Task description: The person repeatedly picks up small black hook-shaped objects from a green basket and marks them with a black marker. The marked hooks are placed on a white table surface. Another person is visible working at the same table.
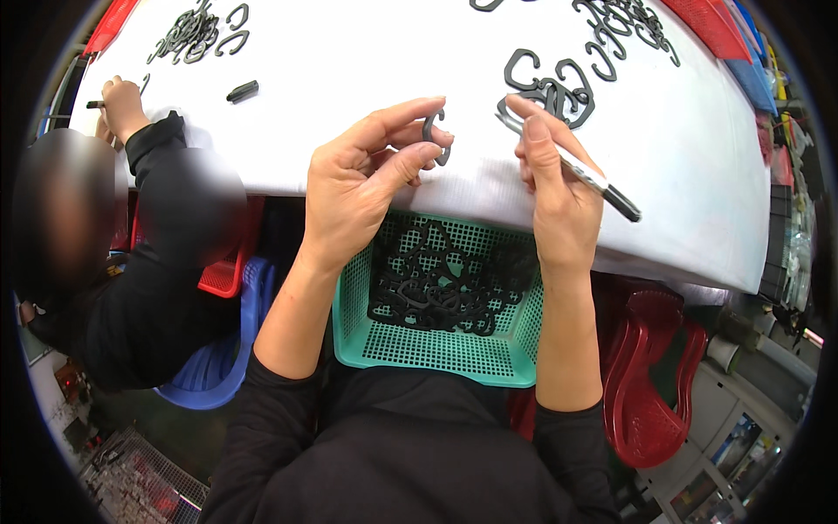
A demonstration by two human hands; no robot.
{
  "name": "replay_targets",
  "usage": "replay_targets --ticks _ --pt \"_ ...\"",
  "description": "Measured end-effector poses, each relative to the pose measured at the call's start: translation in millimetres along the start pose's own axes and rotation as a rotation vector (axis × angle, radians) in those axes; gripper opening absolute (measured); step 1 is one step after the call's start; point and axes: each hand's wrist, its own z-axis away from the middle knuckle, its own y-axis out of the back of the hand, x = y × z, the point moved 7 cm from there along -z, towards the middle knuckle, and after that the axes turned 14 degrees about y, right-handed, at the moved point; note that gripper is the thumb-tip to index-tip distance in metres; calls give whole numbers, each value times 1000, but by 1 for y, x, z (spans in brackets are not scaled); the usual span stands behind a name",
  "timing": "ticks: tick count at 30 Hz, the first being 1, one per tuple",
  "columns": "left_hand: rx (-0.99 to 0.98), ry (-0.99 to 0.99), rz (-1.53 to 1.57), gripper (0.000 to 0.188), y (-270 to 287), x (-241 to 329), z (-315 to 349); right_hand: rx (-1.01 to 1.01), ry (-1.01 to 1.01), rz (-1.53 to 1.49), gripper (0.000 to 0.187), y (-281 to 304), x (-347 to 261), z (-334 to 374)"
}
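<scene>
Between the thumb and fingers of my left hand [362,175] is a small black C-shaped hook [428,129], held upright over the table's near edge. My right hand [563,192] grips a marker pen [583,172] with a pale barrel and a black end. Its grey tip points up and left, apart from the hook. Beyond that hand lies a loose pile of black hooks [572,92] on the white table [349,52]. Below my hands, a green perforated basket [436,354] holds many similar black pieces [428,293].
A black pen cap [243,91] lies on the table. More black hooks sit at the far left [190,35] and far right [624,22]. At my left, a co-worker's hand [122,105] holds a pen. A dark red chair [646,384] stands at my right.
</scene>
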Motion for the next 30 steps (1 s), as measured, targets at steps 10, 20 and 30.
replay_targets --ticks 10,20,30 --pt "17 55 45 34 6 -16 -3 70 68 -68 21 -20 5 14" --pt "43 25 19 32 5 -15 -2 71 114 39 21 -22 8 12" --pt "44 -13 -32 32 4 -14 -3 91 112 27 22 -24 10 12"
